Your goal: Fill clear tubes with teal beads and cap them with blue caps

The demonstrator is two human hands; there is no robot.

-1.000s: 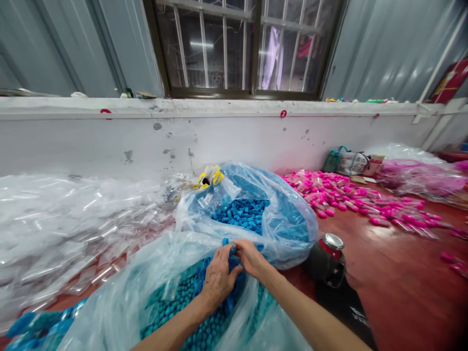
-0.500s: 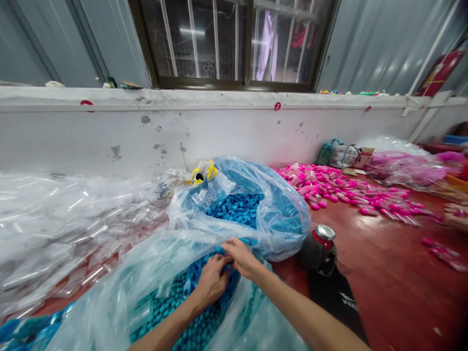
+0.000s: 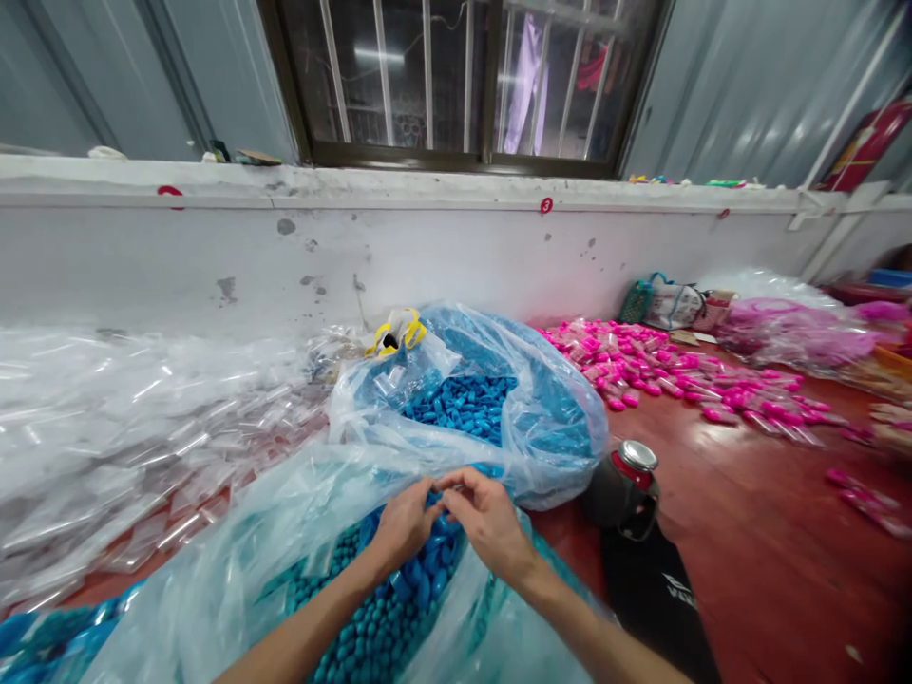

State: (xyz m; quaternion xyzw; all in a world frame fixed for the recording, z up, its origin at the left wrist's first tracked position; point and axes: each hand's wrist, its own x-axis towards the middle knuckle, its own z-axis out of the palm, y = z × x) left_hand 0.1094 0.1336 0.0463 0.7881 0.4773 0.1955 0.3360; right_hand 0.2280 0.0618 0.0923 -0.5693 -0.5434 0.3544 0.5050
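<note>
My left hand and my right hand meet fingertip to fingertip above an open plastic bag. Both are closed in a pinch; whatever lies between the fingers is too small and hidden to name. Under them is a heap of blue plastic pieces, resting on teal round beads in the same bag. Just beyond, a second clear bag stands open around more blue pieces.
Clear plastic packets cover the left floor. Pink items lie in a pile at the right. A dark flask with a silver lid stands right of the bags, near a black cloth. A white wall runs behind.
My left hand has moved slightly up and left, and my right hand has turned and shifted a little right. More of the blue heap shows below them. The view has shifted slightly.
</note>
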